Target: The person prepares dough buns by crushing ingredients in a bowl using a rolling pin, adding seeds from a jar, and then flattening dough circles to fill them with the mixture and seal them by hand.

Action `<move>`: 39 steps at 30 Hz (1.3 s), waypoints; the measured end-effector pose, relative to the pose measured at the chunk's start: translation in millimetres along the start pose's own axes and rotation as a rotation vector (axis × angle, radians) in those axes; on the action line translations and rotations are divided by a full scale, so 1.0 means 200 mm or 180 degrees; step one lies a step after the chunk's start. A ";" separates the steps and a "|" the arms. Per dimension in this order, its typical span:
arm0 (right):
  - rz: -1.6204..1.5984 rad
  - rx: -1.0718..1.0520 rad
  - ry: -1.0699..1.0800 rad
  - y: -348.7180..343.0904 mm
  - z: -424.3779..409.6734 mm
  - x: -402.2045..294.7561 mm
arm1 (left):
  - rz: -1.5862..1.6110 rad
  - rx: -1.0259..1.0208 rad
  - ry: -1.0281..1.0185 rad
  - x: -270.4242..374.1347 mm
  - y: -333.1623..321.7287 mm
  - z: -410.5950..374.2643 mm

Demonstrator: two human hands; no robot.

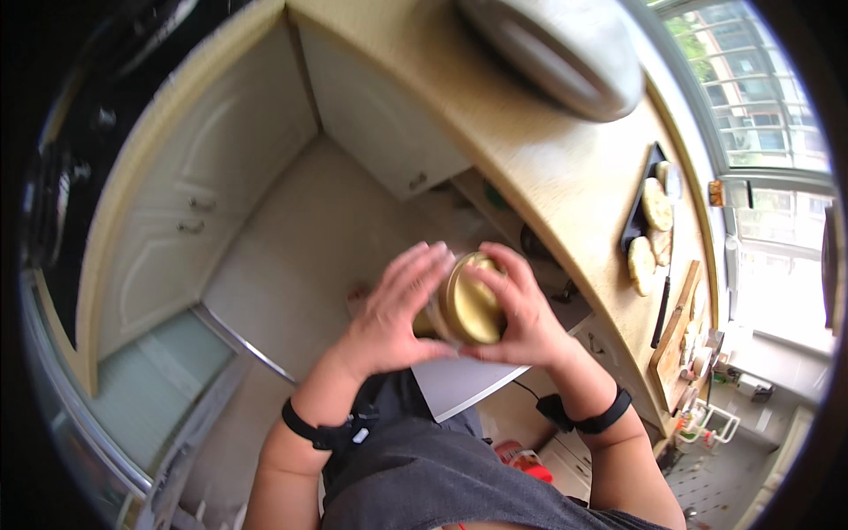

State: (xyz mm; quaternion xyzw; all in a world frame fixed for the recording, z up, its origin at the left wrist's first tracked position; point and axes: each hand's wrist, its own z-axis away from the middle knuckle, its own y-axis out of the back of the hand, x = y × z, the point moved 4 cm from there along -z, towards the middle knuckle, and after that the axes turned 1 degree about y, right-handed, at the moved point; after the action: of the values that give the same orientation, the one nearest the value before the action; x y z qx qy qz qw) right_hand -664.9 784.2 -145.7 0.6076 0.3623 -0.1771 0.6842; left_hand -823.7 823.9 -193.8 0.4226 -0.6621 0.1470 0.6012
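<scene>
Both hands meet around a jar with a gold-coloured lid (478,308), held in front of the body above the kitchen floor. My right hand (520,305) curls its fingers and thumb around the lid. My left hand (404,318) is at the jar's left side, thumb and fingers spread around the body, slightly blurred. The jar's contents are hidden. Each wrist wears a black band.
On the wooden countertop (530,152) to the right are a large metal lid (563,53), a dark tray (641,199) with flat breads (656,205), a black-handled knife (661,315) and a wooden board (669,351). An open cabinet door (464,391) lies beneath the hands.
</scene>
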 end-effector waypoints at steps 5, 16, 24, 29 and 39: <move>-0.0813 -0.0151 0.0311 0.24 0.07 -0.26 | 0.0313 -0.0459 -0.0578 0.40 0.09 -0.13; -0.2804 0.1883 -0.0174 0.29 0.45 -0.26 | 0.0602 -0.1481 0.0127 0.72 -0.02 -0.36; -0.3110 0.2352 -0.0498 0.25 0.84 -0.23 | 0.1161 0.0076 -0.0164 0.74 -0.39 -0.35; -0.2202 0.2943 -0.1729 0.41 1.40 -0.20 | 0.0976 -0.0665 -0.0504 1.00 -0.91 -0.35; -0.1733 0.3259 -0.2237 0.61 2.99 -0.22 | 0.0726 -0.3878 -0.3319 2.01 -2.32 -0.10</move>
State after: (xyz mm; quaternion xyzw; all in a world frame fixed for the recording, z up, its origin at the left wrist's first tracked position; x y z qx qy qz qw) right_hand -444.8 226.4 -29.1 0.6485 0.1290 -0.6793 0.3183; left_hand -436.4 406.0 35.1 -0.0350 -0.8600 -0.3950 0.3211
